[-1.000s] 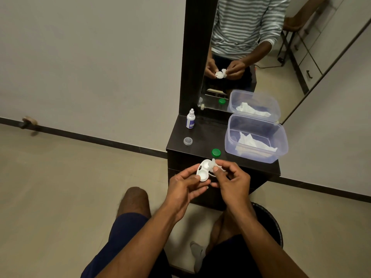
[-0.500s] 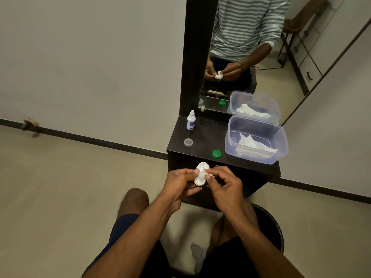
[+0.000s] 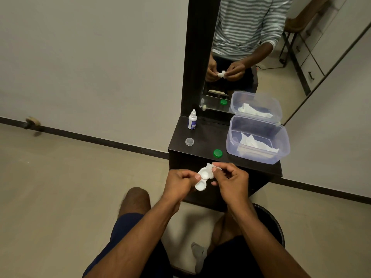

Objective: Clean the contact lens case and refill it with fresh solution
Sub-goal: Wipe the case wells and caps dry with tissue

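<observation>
Left hand [image 3: 178,182] pinches the white lens case [image 3: 202,178] by its edge, held in front of the dresser [image 3: 202,137]. Right hand [image 3: 230,180] pinches a tissue wad [image 3: 210,167] (touching the case's upper well). Green cap [image 3: 217,153] lies on the dresser.

The lens case [image 3: 202,178] and tissue [image 3: 210,168] are white, one cap [image 3: 217,153] green, the bench [image 3: 202,141] dark brown, the tub [image 3: 258,156] clear bluish, the shirt [image 3: 247,25] grey-and-white striped, the shorts [image 3: 128,227] navy.
</observation>
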